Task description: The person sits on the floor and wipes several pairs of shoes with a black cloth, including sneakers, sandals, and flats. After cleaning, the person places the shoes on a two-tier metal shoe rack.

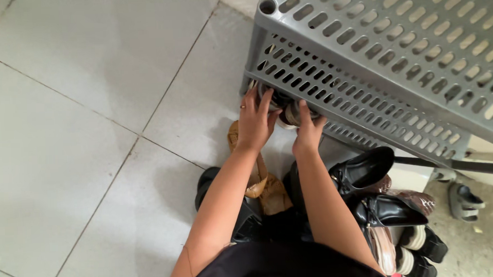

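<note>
Both of my hands reach to the front edge of a grey plastic shoe rack (363, 52). My left hand (254, 122) and my right hand (307, 132) grip a pair of dark shoes with pale soles (286, 111), which sits at the edge of a lower shelf. Most of the pair is hidden under the shelf above. A ring shows on my left hand.
A tan sandal (261, 181) lies on the white tiled floor (82, 133) under my arms. Black heeled shoes (368, 172), dark sandals (425, 247) and several other shoes pile at the lower right. A grey sandal (464, 202) lies farther right.
</note>
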